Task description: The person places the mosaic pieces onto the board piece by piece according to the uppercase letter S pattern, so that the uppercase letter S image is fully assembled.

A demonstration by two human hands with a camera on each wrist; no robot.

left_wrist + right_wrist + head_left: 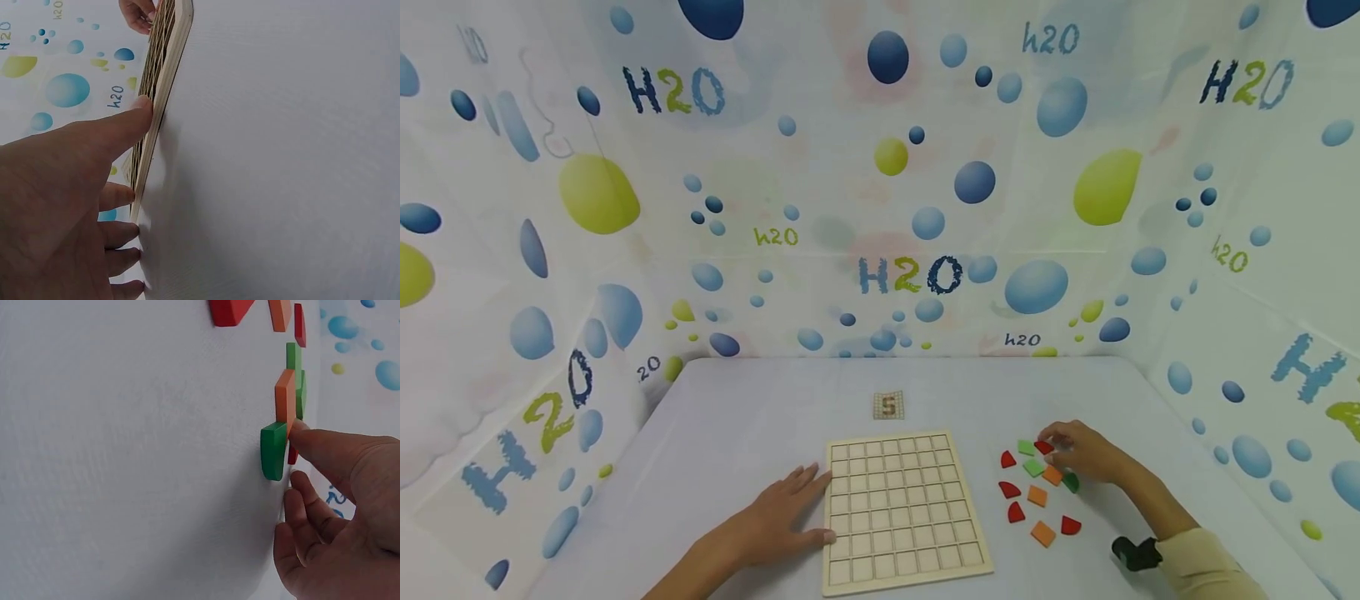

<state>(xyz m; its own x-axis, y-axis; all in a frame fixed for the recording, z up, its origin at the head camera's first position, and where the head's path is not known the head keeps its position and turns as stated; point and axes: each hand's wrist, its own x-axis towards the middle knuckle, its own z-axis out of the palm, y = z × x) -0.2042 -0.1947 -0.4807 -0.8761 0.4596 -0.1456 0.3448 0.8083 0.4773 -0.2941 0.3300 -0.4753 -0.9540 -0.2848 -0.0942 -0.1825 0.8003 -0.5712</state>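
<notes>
My left hand [778, 517] rests at the left edge of a wooden grid board [910, 587], its fingers spread and its thumb on the rim. In the left wrist view the board's pale edge [164, 94] runs along the thumb. My right hand [1086, 452] pinches a red quarter-circle piece [1043, 447] between thumb and fingertips, at the back of a loose group of pieces. Right beside it lie a light green square [1033, 467], an orange square [1052, 475] and a dark green piece [1071, 482]. In the right wrist view the dark green piece [273, 452] stands nearest the thumb.
More red quarter-circles [1016, 512] and orange squares [1042, 533] lie flat right of the board. A small card [889, 406] with a brown S-like figure lies behind the board. Printed curtains [887, 200] enclose the white table [760, 400] at back and sides.
</notes>
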